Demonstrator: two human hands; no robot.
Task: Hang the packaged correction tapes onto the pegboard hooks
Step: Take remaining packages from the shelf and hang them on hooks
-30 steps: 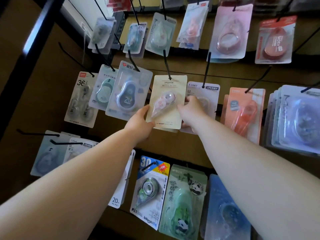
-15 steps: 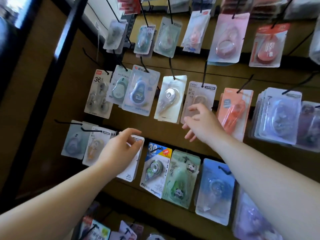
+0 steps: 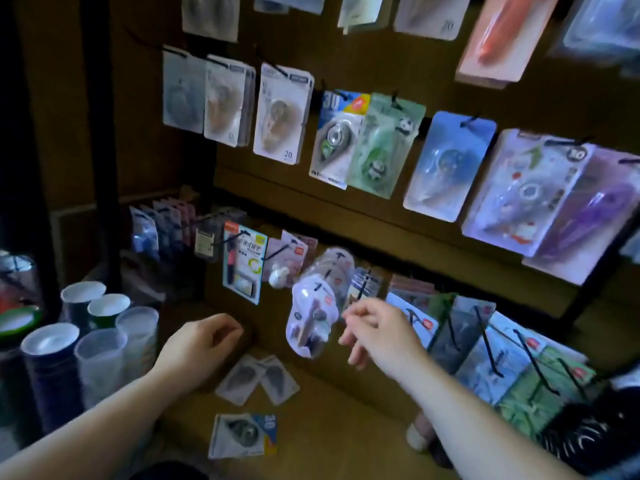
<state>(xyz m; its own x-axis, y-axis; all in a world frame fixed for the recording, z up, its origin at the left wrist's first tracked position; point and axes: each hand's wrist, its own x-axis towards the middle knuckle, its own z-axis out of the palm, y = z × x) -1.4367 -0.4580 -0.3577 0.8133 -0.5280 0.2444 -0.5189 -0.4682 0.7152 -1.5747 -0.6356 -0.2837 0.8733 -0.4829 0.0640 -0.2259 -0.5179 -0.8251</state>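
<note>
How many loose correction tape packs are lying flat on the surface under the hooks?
3. Below the left hand, a left pack and a right pack lie side by side; a third pack lies nearer the camera. The arms may hide more.

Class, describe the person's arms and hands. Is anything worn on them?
The left hand and right hand wear no gloves. No watch, bracelet or ring shows, though the picture is blurred. Both forearms are bare, with no sleeves in view.
</note>
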